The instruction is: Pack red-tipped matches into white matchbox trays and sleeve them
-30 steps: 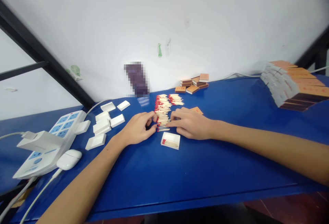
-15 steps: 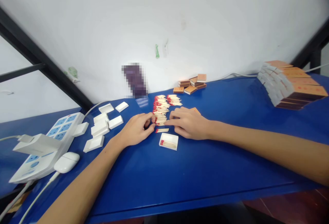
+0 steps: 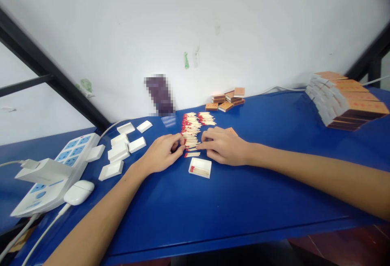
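Observation:
A pile of red-tipped matches (image 3: 191,129) lies on the blue table between my hands. My left hand (image 3: 164,152) rests at the red-headed side, fingers curled, with a gap between thumb and index finger; their tips touch or nearly touch the matches. From the other side, my right hand (image 3: 224,146) reaches its index finger to the plain ends, the other fingers bent. Just below the pile is a small separate row of matches (image 3: 192,154). Nearer me sits an open white matchbox tray (image 3: 200,162) with several matches inside. An orange matchbox cover (image 3: 232,131) is partly hidden behind my right hand.
Several white trays (image 3: 118,152) lie at left, beside a white power strip (image 3: 76,152) with plugs and a white charging case (image 3: 79,192). A smaller match bunch (image 3: 206,118) and orange matchboxes (image 3: 226,106) are near the wall. Wrapped matchboxes (image 3: 350,103) stand at right.
At the pile's lower edge, a match or two has shifted down toward the small separate row. My left thumb and right index finger have moved only slightly.

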Motion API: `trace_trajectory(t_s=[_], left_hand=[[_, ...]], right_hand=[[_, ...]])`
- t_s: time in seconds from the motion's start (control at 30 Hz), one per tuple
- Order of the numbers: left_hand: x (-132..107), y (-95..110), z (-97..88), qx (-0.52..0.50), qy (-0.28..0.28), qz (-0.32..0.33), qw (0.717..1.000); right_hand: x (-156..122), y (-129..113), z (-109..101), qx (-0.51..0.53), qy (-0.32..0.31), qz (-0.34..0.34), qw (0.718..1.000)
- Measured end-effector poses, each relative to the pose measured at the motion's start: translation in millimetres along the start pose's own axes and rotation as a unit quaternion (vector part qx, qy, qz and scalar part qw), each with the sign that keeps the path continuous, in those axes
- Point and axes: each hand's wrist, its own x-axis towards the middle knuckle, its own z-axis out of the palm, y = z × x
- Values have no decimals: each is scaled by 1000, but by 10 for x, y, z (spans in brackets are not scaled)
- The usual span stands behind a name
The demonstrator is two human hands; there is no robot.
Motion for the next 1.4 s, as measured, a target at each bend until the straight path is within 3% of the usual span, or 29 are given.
trace_trajectory(t_s=[0.9,1.17,1.4], left_hand=[[-3,-3,1,-18,-5,-13,1000],[1,1,1,-23,-8,-13,1000],[-7,3,-2,-34,-3,-23,999]], right_hand=[[-2,22,19,19,-11,10,1000],[1,18,6,16,-4,-26,1000],[2,-8,3,1,26,26,999]])
